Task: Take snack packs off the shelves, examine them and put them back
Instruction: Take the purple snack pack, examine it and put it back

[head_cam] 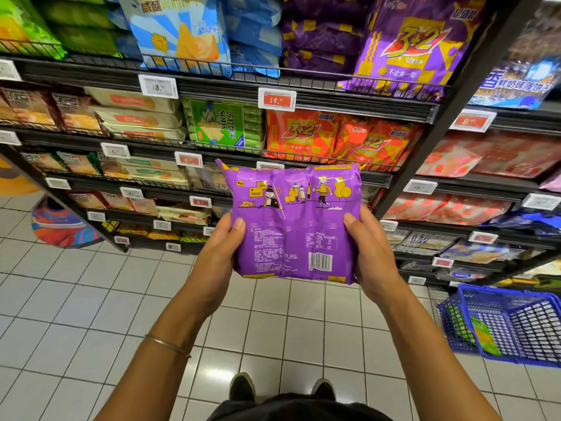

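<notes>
I hold a purple snack pack (293,226) in front of the shelves, its back side facing me with yellow drawings, small print and a barcode. My left hand (223,253) grips its left edge, thumb on the face. Its right edge is held by my right hand (368,250) in the same way. More purple packs (416,47) of the same brand stand on the top shelf at the upper right. Orange packs (334,138) fill the shelf below them.
Dark wire shelves (243,86) carry blue, green and beige snack packs with price tags (277,99) on the rails. A blue shopping basket (510,323) sits on the tiled floor at the right. A colourful round object (60,223) lies on the floor at the left.
</notes>
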